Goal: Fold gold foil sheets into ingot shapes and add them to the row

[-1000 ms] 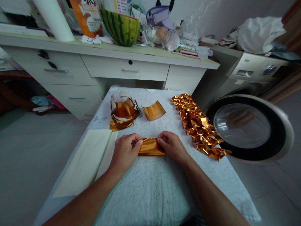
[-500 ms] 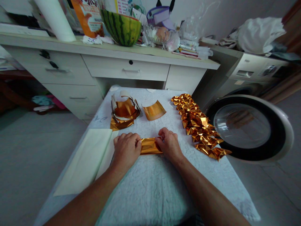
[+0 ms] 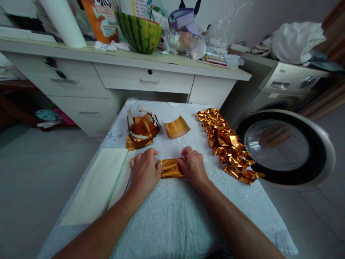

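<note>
A folded strip of shiny gold foil paper [image 3: 169,168] lies crosswise on the cloth-covered table between my hands. My left hand [image 3: 144,171] is at its left end, the thumb touching the edge while the index finger is raised apart from the thumb. At the right end, my right hand [image 3: 194,166] pinches the strip between thumb and curled fingers. Beyond them sit a curled stack of gold and white paper sheets [image 3: 142,126] and a single curved gold sheet [image 3: 177,127]. To the right runs a row of folded gold foil pieces [image 3: 225,140].
Pale paper sheets [image 3: 94,187] lie at the table's left side. Behind stands a white cabinet with drawers [image 3: 151,77], bearing half a watermelon [image 3: 138,32], a paper roll [image 3: 64,23] and a purple item [image 3: 182,19]. A washing machine's open door [image 3: 323,144] is close on the right.
My left index finger has lifted away from the thumb, uncovering the strip's left end. My right hand keeps its pinch with little movement.
</note>
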A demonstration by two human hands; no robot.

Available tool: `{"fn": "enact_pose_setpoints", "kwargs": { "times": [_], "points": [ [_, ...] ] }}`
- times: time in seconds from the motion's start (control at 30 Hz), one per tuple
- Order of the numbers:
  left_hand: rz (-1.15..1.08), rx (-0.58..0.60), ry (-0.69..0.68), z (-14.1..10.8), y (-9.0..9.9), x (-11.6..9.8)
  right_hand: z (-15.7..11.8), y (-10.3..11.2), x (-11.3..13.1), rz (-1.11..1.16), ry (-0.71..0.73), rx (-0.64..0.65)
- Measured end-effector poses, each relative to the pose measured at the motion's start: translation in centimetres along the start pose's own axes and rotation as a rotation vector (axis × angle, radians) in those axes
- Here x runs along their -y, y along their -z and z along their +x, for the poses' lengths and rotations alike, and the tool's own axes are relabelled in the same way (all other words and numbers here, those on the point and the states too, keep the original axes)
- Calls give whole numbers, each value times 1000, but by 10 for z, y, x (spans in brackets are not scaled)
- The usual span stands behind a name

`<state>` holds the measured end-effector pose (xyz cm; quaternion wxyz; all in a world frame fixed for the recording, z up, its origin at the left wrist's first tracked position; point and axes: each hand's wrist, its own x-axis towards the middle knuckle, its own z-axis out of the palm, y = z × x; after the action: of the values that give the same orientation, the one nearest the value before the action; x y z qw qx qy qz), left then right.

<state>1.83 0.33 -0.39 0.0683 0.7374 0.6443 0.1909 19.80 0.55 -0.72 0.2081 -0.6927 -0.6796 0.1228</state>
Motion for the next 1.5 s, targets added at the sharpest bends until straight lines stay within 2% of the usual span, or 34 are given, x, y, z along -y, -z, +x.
{"fn": "enact_pose_setpoints", "kwargs": {
  "times": [0.13, 0.23, 0.37, 0.47, 0.9, 1.27, 1.5],
  "points": [
    [17, 34, -67, -1, 5, -2, -2, 2, 2, -21, 11, -15],
    [8, 91, -149, 0, 9, -3, -2, 5, 4, -42, 84, -45],
    [-27, 132, -214, 4, 10, -1, 1, 9, 5, -40, 261, 107],
    [-30, 159, -239, 5, 9, 1, 2, 13, 5, -37, 324, 185],
    [55, 181, -289, -11, 13, -5, -18, 14, 28, -208, 218, 108],
    [4, 281, -325, -18, 9, 13, -28, 9, 30, -244, 200, 93],
    [-76, 280, -360, -18, 11, 19, -29, 4, 31, -235, 196, 74]
  ]
}}
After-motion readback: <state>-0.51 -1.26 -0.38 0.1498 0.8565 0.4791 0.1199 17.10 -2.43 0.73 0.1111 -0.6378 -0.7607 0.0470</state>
